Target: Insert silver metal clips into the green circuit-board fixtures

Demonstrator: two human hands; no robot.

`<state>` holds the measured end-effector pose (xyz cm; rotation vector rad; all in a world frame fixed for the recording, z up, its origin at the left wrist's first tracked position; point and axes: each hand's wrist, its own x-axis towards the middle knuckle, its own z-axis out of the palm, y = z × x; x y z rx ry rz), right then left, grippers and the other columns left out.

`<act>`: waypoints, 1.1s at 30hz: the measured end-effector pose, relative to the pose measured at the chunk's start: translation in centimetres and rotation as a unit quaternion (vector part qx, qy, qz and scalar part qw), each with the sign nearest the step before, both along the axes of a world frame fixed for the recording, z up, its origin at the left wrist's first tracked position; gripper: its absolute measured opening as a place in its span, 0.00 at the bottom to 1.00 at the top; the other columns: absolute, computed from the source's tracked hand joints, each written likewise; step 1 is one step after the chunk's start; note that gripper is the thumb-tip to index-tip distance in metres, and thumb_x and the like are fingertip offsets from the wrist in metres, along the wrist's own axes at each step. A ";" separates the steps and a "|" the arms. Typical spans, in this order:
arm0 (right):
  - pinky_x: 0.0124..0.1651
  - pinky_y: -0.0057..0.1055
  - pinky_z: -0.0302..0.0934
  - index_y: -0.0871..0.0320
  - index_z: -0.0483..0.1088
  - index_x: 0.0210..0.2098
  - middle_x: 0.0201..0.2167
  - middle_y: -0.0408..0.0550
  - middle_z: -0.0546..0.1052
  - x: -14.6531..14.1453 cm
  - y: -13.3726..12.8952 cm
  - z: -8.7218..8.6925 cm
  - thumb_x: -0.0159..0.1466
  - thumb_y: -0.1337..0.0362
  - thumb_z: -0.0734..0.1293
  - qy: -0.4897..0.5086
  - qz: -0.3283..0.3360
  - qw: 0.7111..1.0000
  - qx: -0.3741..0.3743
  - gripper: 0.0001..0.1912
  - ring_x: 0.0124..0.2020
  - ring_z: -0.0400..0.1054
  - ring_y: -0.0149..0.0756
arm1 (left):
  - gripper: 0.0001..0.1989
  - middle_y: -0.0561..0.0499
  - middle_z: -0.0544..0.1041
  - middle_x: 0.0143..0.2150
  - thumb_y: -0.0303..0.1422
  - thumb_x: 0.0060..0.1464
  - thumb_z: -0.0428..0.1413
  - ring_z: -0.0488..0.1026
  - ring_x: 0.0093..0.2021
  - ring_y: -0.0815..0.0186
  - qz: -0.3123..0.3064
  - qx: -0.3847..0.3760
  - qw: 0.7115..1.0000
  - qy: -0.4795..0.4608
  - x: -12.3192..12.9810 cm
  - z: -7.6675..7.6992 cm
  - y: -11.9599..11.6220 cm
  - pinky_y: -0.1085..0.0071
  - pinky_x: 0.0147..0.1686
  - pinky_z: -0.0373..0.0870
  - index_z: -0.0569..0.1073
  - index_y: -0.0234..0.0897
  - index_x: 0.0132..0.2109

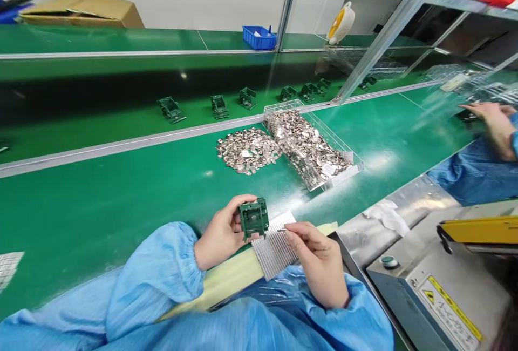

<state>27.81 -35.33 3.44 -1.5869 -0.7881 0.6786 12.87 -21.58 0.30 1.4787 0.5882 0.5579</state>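
Observation:
My left hand (220, 235) holds a dark green plastic frame (254, 218) upright by its left side. Just right of it, my right hand (318, 259) pinches a small thin metal piece (282, 230) between thumb and forefinger, apart from the frame. Below both hands lies a grey-white ridged sheet (275, 254) on a pale yellow strip (232, 281) at the table edge. Beyond the hands, a heap of small metal pieces (246, 151) rests on the green table (121, 205), beside a clear tray (343, 178) full of the same pieces.
Several green frames (218, 106) stand behind the metal rail. A blue bin (259, 38) and a cardboard box (84, 9) sit on the back shelf. At the right are a grey machine (421, 286), crumpled white paper (386, 216) and another person's hand (496, 124).

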 end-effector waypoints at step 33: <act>0.35 0.32 0.68 0.56 0.73 0.28 0.32 0.48 0.77 -3.4 1.7 -1.9 0.56 0.56 0.73 0.098 -0.033 0.995 -0.013 0.11 0.31 0.71 0.37 | 0.21 0.53 0.73 0.29 0.36 0.61 0.52 0.66 0.22 0.69 -0.084 0.119 0.988 0.060 -0.7 -0.7 -0.9 0.74 0.22 0.61 0.64 0.41 0.60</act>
